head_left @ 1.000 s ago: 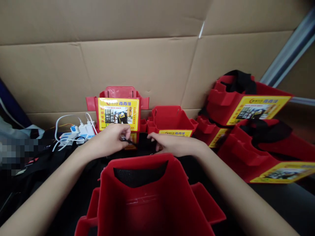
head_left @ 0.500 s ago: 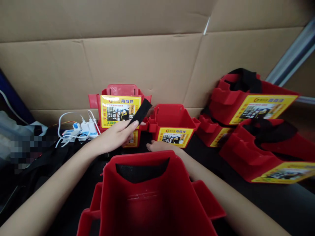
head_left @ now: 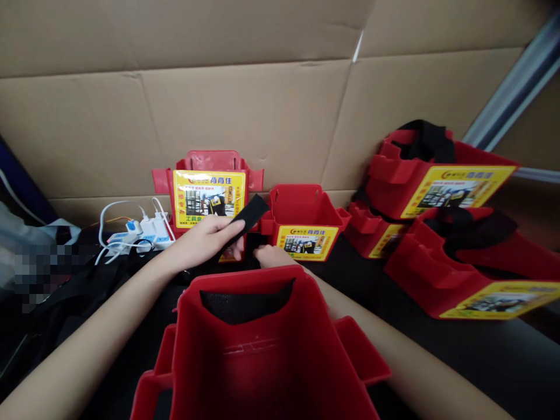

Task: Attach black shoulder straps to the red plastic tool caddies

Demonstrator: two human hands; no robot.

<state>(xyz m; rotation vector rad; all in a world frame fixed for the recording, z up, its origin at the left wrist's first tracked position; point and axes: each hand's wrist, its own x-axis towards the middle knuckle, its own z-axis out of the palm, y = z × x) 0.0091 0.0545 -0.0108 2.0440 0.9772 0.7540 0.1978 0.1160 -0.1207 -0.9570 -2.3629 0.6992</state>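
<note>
A red plastic tool box (head_left: 262, 376) stands close in front of me, with a black band running through the slots in its far wall. Beyond that wall my left hand (head_left: 214, 238) grips a black webbing strap (head_left: 251, 214), whose free end sticks up to the right past the thumb. My right hand (head_left: 272, 255) is low behind the box, to the right of the left one, its fingers curled. The box rim hides part of this hand, and what it may hold does not show.
Red boxes with yellow labels stand behind my hands, a stacked pair (head_left: 210, 198) and a single one (head_left: 304, 207). More strapped boxes (head_left: 437, 175) are at the right. White plugs and cables (head_left: 151, 228) lie at the left. A cardboard wall (head_left: 245, 122) closes off the back.
The strap end in my left hand has dipped lower. My right hand has drawn in a little toward the left hand, its fingers more curled. The whole view has shifted slightly.
</note>
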